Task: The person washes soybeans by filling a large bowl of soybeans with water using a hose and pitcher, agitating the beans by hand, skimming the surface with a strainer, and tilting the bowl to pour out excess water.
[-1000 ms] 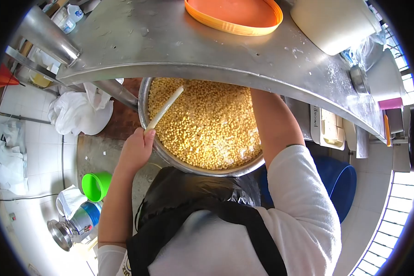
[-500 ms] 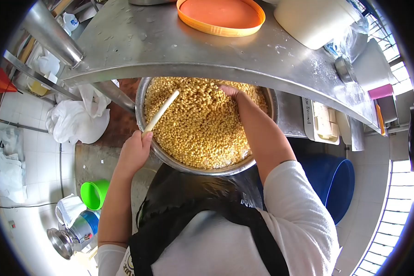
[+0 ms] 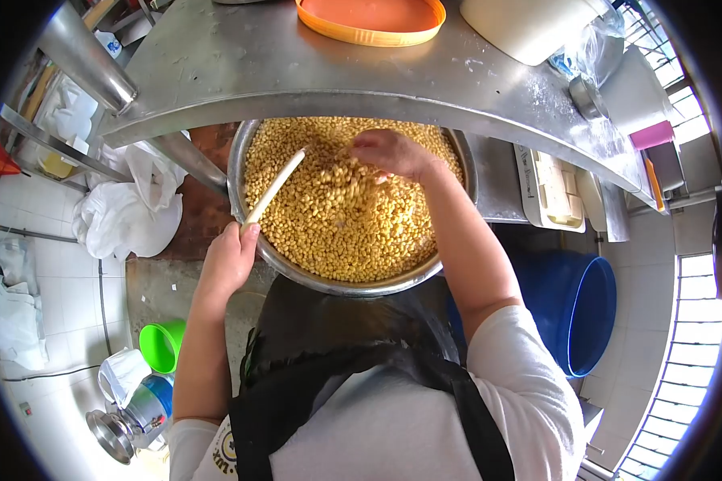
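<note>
A wide metal basin [image 3: 350,288] is filled with yellow kernels [image 3: 353,248], corn or beans; I cannot tell which. My left hand [image 3: 231,255], at the basin's left rim, is closed around the lower end of a pale stick [image 3: 274,188]. The stick slants up over the kernels, its far tip near their surface. Over the far right part of the basin is my right hand [image 3: 395,156], raised above the heap with fingers curled. Kernels tumble below it in a blur. What stays inside its fingers is mostly hidden.
A steel table [image 3: 297,88] overhangs the basin's far edge, bearing an orange tray [image 3: 369,30], a white tub [image 3: 529,28] and a small metal bowl [image 3: 587,98]. A blue barrel [image 3: 592,317] stands at right. On the left are white bags [image 3: 128,212] and a green bucket [image 3: 160,345].
My right hand has come up out of the kernels and shifted a little left, with kernels now falling beneath it. My left hand still grips the stick. The view has shifted slightly.
</note>
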`<state>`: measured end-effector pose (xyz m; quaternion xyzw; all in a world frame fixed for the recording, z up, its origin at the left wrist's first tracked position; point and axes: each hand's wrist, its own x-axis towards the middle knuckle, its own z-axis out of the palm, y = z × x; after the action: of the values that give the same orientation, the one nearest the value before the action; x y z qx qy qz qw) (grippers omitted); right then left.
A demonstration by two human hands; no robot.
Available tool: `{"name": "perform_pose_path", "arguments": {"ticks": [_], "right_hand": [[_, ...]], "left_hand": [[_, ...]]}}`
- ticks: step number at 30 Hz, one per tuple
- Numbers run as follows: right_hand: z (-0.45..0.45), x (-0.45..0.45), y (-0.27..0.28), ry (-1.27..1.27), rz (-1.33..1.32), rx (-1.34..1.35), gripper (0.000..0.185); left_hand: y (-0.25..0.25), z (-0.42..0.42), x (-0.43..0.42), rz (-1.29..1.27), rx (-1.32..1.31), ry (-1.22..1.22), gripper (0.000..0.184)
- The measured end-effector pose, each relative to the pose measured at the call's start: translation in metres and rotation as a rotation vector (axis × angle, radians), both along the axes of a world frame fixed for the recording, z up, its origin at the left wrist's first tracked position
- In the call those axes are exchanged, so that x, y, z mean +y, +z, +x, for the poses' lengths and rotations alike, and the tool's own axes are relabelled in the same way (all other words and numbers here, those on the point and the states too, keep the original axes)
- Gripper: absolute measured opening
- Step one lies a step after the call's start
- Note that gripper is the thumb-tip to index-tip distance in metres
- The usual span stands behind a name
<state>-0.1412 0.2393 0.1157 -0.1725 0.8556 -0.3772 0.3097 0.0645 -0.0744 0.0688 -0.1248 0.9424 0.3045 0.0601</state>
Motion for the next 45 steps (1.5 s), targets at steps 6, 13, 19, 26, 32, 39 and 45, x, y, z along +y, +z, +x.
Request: {"name": "perform_pose_path", "arguments": {"ticks": [6,13,19,26,32,39,45], "right_hand": [[-0.004,0.060,-0.026,-0.057,0.154,0.507,0.030],[0.041,0.065,-0.012,0.017,0.192,0.443,0.038],[0.045,0.051,-0.087,0.105,0.463,0.476,0.055],[0.091,0.021,-0.021,0.133,0.180,0.753,0.027],[0.113,-0.002,-0.043,0.351,0.265,0.666,0.016],[0.134,0.038,-0.004,-0.053,-0.100,0.514,0.014],[0.171,0.189,0.002,-0.685,-0.636,-0.173,0.015]], "left_hand": [[0.007,-0.002,0.001,0.006,-0.018,-0.007,0.049],[0.004,-0.003,-0.002,0.002,-0.031,-0.022,0.048],[-0.002,-0.002,-0.003,-0.017,0.015,-0.032,0.048],[-0.001,-0.002,-0.002,-0.019,-0.006,-0.026,0.048],[0.001,-0.001,-0.002,-0.007,0.008,-0.015,0.047],[0.002,-0.002,-0.004,-0.012,-0.009,-0.029,0.046],[-0.005,-0.003,-0.006,0.018,0.013,-0.044,0.044]]}}
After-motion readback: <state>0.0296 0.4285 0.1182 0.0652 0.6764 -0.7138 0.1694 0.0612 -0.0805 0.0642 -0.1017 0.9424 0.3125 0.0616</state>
